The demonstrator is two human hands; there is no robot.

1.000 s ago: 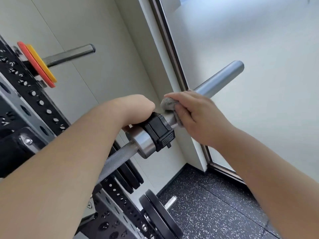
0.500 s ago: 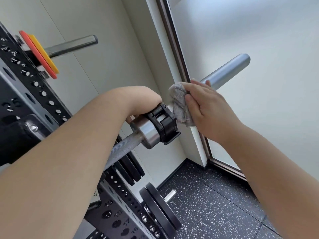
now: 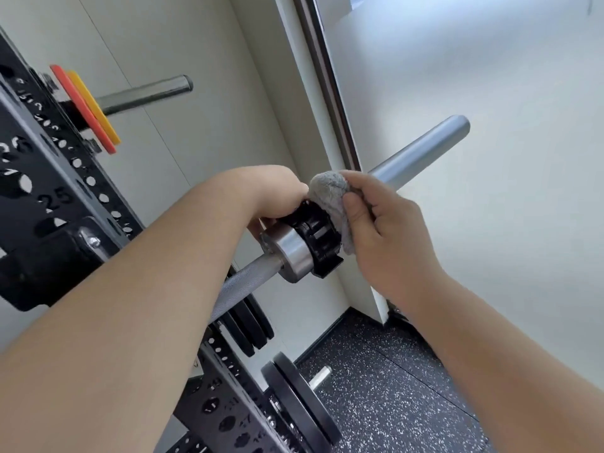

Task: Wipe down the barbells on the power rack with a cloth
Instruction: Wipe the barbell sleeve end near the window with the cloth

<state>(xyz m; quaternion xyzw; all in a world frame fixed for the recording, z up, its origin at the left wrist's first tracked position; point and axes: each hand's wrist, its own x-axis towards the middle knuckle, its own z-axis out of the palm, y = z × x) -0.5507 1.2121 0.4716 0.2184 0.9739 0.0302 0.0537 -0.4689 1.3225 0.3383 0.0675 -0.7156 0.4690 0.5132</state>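
A steel barbell [image 3: 421,148] rests on the black power rack [image 3: 49,204], its smooth sleeve pointing up and right. A black collar [image 3: 315,238] is clamped on the sleeve beside the shiny shoulder. My left hand [image 3: 277,197] grips the collar from above, its fingers hidden behind it. My right hand [image 3: 382,230] holds a bunched grey cloth [image 3: 330,197] wrapped over the sleeve, right against the collar. The knurled shaft [image 3: 242,282] runs down-left under my left forearm.
Higher up on the rack, a second bar [image 3: 147,93] carries a red and a yellow plate [image 3: 88,109]. Black plates [image 3: 304,400] hang on pegs low on the rack. A white wall and a dark-framed glass panel [image 3: 327,80] stand close behind. Speckled rubber floor [image 3: 392,387] lies below.
My right hand has slid the cloth down the sleeve, now pressed against the collar. My left hand stays on the collar. The view has shifted slightly.
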